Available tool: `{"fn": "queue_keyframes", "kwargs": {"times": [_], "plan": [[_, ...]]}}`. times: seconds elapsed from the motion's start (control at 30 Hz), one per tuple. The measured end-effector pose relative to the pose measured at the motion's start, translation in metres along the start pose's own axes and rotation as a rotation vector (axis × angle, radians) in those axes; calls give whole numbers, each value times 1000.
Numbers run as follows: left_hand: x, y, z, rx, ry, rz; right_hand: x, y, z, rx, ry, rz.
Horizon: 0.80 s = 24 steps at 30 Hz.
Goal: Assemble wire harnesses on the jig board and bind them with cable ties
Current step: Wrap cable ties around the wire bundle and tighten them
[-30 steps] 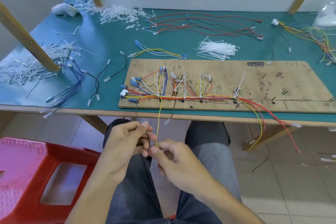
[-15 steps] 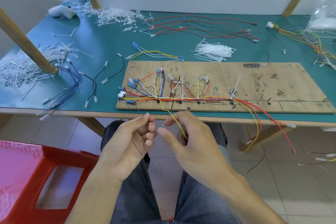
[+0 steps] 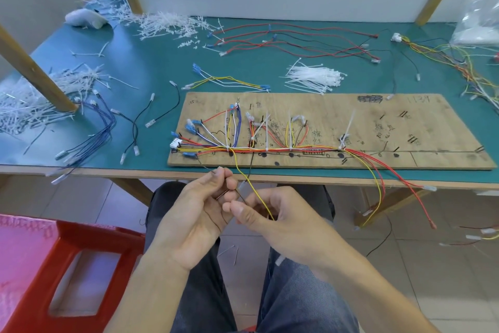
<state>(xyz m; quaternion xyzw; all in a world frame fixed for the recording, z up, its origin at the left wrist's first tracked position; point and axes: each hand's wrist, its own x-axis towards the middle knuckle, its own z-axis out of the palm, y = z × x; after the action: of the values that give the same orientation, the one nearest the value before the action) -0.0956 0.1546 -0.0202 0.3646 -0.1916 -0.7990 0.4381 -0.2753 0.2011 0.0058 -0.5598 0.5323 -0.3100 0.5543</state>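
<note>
A: Hands?

B: Both low, in front of the table [image 3: 151, 68] edge, over the lap. L = left hand [image 3: 199, 213], fingers curled, tips pinching a thin dark wire [image 3: 206, 166] that runs up to the board's near edge. R = right hand [image 3: 275, 213], thumb + fingers pinching the yellow wire [image 3: 244, 176]. Hands just beside each other, thumbs nearly touching.

A: Yellow wire from where?

B: Comes off the harness [image 3: 283, 148] on the jig board [image 3: 405, 127], drops over the table edge and slants down into R's fingers.

A: Harness state?

B: Laid along the board's near edge, white ties standing up on it at several spots. Red + yellow tails hang off the edge at right.

A: Ties?

B: Loose cable ties [image 3: 313, 77] in a bunch just behind the board.

A: Other stuff?

B: Red stool [image 3: 40, 265] bottom left, blue wires [image 3: 100, 127] left of the board.
</note>
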Motion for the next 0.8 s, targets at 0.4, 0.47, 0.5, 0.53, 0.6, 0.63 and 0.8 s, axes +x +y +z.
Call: {"fn": "queue_keyframes", "kwargs": {"times": [0.4,0.47,0.5,0.53,0.6,0.63,0.8], "plan": [[7,26,23,1700,141,1017,-17,-14,-63,-334,151,-47],[20,33,38,1691,-216,921,-18,-18,-65,-464,198,-68],[25,36,44,1676,-317,824,-18,-19,-66,-511,216,-73],[28,38,49,1656,-369,724,-19,-20,-67,-545,231,-73],[35,39,49,1573,-381,628,-22,-20,-71,-589,270,-64],[37,39,46,1515,-360,622,-24,-19,-75,-593,298,-59],[35,32,31,1285,-150,721,-32,-7,-104,-434,404,-32]]}}
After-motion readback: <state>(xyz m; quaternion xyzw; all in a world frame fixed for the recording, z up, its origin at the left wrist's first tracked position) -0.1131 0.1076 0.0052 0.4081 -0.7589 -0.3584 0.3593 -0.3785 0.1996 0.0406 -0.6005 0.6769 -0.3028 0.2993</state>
